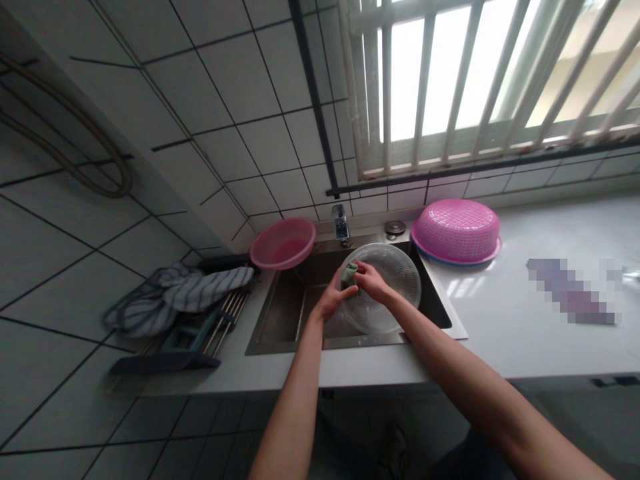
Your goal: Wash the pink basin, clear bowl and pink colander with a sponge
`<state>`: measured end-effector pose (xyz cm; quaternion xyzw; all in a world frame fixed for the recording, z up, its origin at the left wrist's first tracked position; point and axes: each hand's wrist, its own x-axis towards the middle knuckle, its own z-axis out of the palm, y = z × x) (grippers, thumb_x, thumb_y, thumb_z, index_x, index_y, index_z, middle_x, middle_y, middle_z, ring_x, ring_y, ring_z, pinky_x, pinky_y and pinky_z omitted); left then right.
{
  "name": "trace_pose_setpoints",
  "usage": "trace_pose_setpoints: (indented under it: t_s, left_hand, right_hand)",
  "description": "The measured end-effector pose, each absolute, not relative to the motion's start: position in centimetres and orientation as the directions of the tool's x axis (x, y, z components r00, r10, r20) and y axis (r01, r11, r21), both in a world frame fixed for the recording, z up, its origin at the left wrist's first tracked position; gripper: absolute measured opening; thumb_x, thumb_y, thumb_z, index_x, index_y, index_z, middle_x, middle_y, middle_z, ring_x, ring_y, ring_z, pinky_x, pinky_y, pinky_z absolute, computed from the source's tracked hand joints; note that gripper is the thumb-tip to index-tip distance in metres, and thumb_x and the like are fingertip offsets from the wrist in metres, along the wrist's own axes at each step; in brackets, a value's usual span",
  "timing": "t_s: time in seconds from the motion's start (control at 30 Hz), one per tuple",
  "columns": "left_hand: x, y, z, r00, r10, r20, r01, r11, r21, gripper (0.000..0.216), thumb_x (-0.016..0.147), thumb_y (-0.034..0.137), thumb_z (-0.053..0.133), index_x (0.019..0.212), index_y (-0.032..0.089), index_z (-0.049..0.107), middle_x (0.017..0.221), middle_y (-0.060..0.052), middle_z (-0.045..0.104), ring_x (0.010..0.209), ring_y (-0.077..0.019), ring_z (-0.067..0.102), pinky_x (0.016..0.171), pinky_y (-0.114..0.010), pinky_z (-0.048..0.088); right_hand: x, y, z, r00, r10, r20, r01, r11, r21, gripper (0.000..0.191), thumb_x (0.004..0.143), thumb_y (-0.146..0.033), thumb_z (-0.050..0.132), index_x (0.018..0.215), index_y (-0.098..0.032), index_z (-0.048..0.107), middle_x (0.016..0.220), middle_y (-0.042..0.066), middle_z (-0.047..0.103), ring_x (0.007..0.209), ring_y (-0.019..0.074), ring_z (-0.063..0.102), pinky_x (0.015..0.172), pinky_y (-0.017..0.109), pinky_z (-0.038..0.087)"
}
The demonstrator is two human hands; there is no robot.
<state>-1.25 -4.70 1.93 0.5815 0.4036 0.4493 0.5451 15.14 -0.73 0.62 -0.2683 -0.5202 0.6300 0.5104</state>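
A clear plastic basket-like bowl [395,273] leans tilted inside the steel sink [280,313]. My left hand [333,300] is closed on the bowl's left rim and holds it up. Just above, my right hand [373,280] is closed on a green cloth or sponge [350,273], pressed against the bowl's rim. Both forearms reach in from the lower edge of the view.
A pink basin [283,243] sits at the sink's back left, the tap [341,223] behind the sink. An upturned pink colander [456,231] rests on the white counter [540,333]. A striped cloth [175,293] lies over a dish rack [200,333] on the left. A barred window [475,73] is above.
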Motion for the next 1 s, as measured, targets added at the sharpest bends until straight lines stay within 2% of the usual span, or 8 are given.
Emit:
trace_pose_setpoints:
  t_s: [0.17,0.37,0.43,0.6,0.7,0.77,0.9,1.0]
  left_hand:
    - [-0.7,-5.0,1.7,0.283,0.953,0.111,0.069,-0.136,0.988,0.095,0.072,0.037,0.093,0.154,0.025,0.047,0.153,-0.013,0.057,0.145,-0.0331,0.051,0.127,-0.053,0.031]
    - [-1.0,-4.9,0.6,0.222,0.975,0.001,0.152,-0.035,0.988,0.086,0.063,0.037,0.097,0.139,0.017,0.060,0.136,-0.015,0.069,0.127,-0.0343,0.065,0.118,-0.054,0.044]
    - [-1.2,-4.8,0.6,0.205,0.979,0.000,0.156,-0.033,0.987,0.084,0.064,0.037,0.096,0.137,0.017,0.061,0.135,-0.015,0.070,0.126,-0.0343,0.066,0.117,-0.054,0.045]
    - [-1.0,-4.7,0.6,0.246,0.964,0.105,0.129,-0.140,0.982,0.098,0.065,0.036,0.096,0.151,0.021,0.053,0.153,-0.016,0.058,0.144,-0.0360,0.053,0.127,-0.055,0.033]
    - [-1.0,-4.6,0.3,0.259,0.959,0.113,0.128,-0.150,0.980,0.100,0.066,0.038,0.096,0.153,0.021,0.051,0.154,-0.017,0.057,0.144,-0.0374,0.051,0.126,-0.058,0.032]
    - [-1.1,-4.5,0.0,0.266,0.959,0.102,0.127,-0.140,0.982,0.100,0.066,0.038,0.096,0.154,0.021,0.050,0.153,-0.017,0.057,0.143,-0.0374,0.053,0.125,-0.059,0.034]
    - [-1.5,-4.4,-0.1,0.291,0.953,0.081,0.100,-0.114,0.988,0.101,0.067,0.038,0.095,0.155,0.021,0.048,0.149,-0.017,0.061,0.137,-0.0370,0.058,0.122,-0.058,0.038]
    - [-1.5,-4.5,0.1,0.288,0.953,0.095,0.104,-0.129,0.986,0.100,0.066,0.037,0.095,0.154,0.022,0.049,0.152,-0.016,0.059,0.141,-0.0371,0.055,0.124,-0.057,0.035]
  right_hand:
    - [17.2,1.3,0.5,-0.075,0.994,0.086,-0.461,0.041,-0.886,0.030,0.072,-0.038,0.078,0.094,-0.021,0.066,0.091,0.001,0.070,0.076,0.0154,0.058,0.068,0.025,0.045]
    - [16.0,-0.8,0.0,-0.543,0.812,0.213,-0.207,0.117,-0.971,0.021,0.073,-0.034,0.078,0.085,-0.017,0.069,0.083,0.000,0.067,0.074,0.0144,0.056,0.067,0.024,0.042]
    - [15.5,-1.2,0.0,-0.585,0.784,0.208,-0.198,0.110,-0.974,0.022,0.073,-0.034,0.078,0.085,-0.017,0.068,0.083,0.000,0.068,0.074,0.0146,0.056,0.066,0.024,0.042]
    - [16.7,0.8,0.1,-0.187,0.977,0.103,-0.414,0.017,-0.910,0.035,0.073,-0.043,0.079,0.097,-0.021,0.064,0.095,0.003,0.071,0.079,0.0169,0.061,0.067,0.026,0.046]
    - [17.6,2.0,-0.1,-0.004,1.000,0.016,-0.486,0.012,-0.874,0.040,0.069,-0.043,0.079,0.099,-0.024,0.063,0.099,0.003,0.072,0.083,0.0180,0.063,0.068,0.026,0.047]
    - [17.4,1.7,-0.3,-0.089,0.994,0.060,-0.437,0.016,-0.899,0.035,0.070,-0.041,0.078,0.098,-0.023,0.064,0.097,0.003,0.072,0.082,0.0180,0.063,0.068,0.026,0.047]
    - [16.2,-0.4,-0.5,-0.514,0.839,0.178,-0.201,0.084,-0.976,0.023,0.071,-0.028,0.074,0.092,-0.019,0.071,0.094,0.003,0.073,0.081,0.0182,0.062,0.071,0.027,0.047]
    - [16.0,-0.8,-0.3,-0.486,0.853,0.189,-0.209,0.097,-0.973,0.024,0.072,-0.027,0.073,0.094,-0.019,0.072,0.097,0.004,0.074,0.084,0.0185,0.062,0.074,0.027,0.049]
